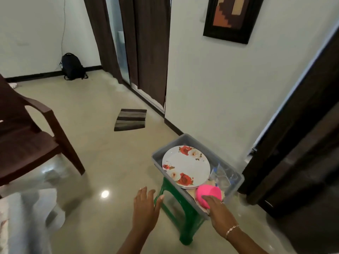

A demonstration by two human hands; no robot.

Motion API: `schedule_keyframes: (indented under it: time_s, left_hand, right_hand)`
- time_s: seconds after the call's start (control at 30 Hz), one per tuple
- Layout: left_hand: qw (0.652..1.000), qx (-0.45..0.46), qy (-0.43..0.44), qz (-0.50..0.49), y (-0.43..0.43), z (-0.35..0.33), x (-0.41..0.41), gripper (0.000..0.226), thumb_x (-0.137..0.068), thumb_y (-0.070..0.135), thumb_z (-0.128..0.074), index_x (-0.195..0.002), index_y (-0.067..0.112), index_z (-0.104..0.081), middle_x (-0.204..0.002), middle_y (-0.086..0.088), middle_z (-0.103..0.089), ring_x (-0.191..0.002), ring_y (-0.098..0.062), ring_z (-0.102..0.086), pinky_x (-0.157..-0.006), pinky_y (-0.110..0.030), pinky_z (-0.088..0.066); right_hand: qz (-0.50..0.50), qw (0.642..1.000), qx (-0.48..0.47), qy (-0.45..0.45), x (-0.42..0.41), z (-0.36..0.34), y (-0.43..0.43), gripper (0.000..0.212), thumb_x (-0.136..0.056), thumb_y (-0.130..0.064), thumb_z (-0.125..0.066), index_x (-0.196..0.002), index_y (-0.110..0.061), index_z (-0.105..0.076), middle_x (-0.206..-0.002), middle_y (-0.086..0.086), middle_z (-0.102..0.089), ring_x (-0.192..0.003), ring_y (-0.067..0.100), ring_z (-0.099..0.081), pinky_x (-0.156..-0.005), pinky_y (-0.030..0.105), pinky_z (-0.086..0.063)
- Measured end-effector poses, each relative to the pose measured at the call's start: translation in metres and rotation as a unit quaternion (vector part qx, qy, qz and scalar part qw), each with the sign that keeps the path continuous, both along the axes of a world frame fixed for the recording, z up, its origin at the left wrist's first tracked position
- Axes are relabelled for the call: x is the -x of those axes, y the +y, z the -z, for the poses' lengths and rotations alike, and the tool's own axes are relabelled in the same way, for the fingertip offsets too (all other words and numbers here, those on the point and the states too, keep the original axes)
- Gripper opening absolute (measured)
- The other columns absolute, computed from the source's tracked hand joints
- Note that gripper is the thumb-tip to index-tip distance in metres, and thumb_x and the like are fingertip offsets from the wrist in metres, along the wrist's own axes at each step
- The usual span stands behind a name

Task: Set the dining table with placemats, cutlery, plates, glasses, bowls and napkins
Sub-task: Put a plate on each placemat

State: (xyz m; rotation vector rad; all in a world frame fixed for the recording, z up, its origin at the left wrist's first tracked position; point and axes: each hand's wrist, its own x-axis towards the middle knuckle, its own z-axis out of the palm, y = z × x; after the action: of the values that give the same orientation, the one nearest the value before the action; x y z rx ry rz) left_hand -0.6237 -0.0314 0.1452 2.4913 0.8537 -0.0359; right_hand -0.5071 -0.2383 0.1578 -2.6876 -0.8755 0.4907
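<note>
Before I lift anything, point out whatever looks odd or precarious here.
The grey tub sits askew on the green stool, overhanging its top. Inside, the pink bowl lies tipped on its side beside the floral plates.
</note>
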Motion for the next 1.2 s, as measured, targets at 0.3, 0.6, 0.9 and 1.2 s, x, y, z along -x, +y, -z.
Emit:
schedule_keyframes:
  time_s: [0.3, 0.6, 0.9, 1.2]
  left_hand:
    - [0.996, 0.065, 0.042, 0.045, 0.087, 0.016, -0.119, 0.054, -0.096, 0.047, -0.039, -0.138, 0.013, -0.039, -0.143, -0.004, -0.042, -0.133, -0.018, -0.036, -0.106, -0.029, -0.033]
    - [0.971, 0.159, 0.149, 0.103, 0.140, 0.043, -0.266, 0.017, -0.093, 0.044, -0.049, -0.087, 0.038, -0.035, -0.087, 0.017, -0.043, -0.091, -0.011, -0.045, -0.062, -0.008, -0.029]
    - [0.925, 0.302, 0.230, -0.012, 0.167, 0.143, -0.374, 0.061, -0.089, 0.044, -0.058, -0.122, -0.007, -0.052, -0.121, -0.022, -0.059, -0.114, -0.035, -0.056, -0.098, -0.046, -0.043]
    - [0.883, 0.370, 0.248, -0.148, 0.168, 0.226, -0.410, 0.058, -0.084, 0.010, -0.068, -0.130, -0.004, -0.036, -0.119, -0.023, -0.054, -0.100, -0.035, -0.057, -0.087, -0.046, -0.050]
  right_hand:
    - [0.321, 0.903, -0.138, 0.249, -0.119, 0.059, 0.092, 0.040, -0.091, 0.006, -0.042, -0.130, -0.004, -0.044, -0.131, 0.018, -0.049, -0.113, 0.029, -0.049, -0.085, 0.026, -0.041]
    - [0.523, 0.769, -0.157, 0.334, -0.223, 0.124, 0.118, 0.027, -0.090, 0.000, -0.048, -0.066, -0.009, -0.042, -0.082, 0.014, -0.052, -0.095, 0.029, -0.050, -0.076, 0.032, -0.044]
    - [0.639, 0.690, -0.057, 0.335, -0.271, 0.189, 0.129, 0.039, -0.089, -0.004, -0.047, -0.126, 0.009, -0.043, -0.131, 0.027, -0.048, -0.121, 0.038, -0.047, -0.095, 0.036, -0.040]
    - [0.746, 0.595, -0.023, 0.300, -0.294, 0.246, 0.134, 0.045, -0.091, -0.007, -0.049, -0.132, 0.006, -0.038, -0.136, 0.025, -0.042, -0.125, 0.038, -0.042, -0.099, 0.040, -0.036]
